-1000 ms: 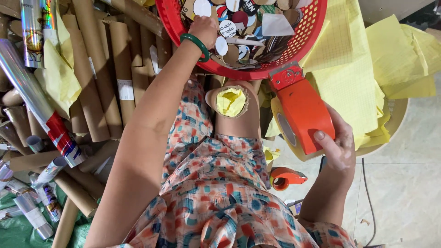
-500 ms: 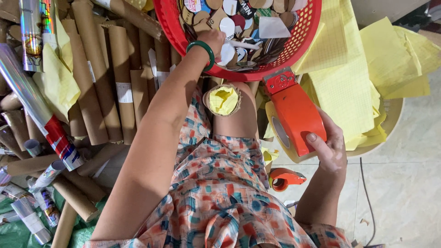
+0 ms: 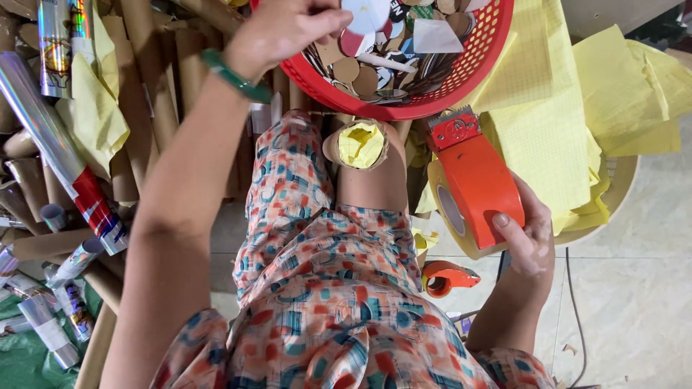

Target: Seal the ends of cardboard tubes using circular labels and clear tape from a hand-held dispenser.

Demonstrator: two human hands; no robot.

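My left hand (image 3: 281, 29) pinches a white disc (image 3: 366, 14) over the red basket (image 3: 461, 86), my right hand (image 3: 526, 238) grips the orange tape gun (image 3: 476, 176); the stuffed tube (image 3: 358, 144) below my fingers likely needs capping next.

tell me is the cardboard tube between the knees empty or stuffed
Stuffed: the cardboard tube stands upright between the knees, its open top packed with crumpled yellow paper.

Pale tiled floor (image 3: 634, 288) beneath us, cardboard tubes (image 3: 137, 108) heaped beside our left hand (image 3: 281, 32), small orange tape dispenser (image 3: 447, 277) below our right hand (image 3: 530, 238).
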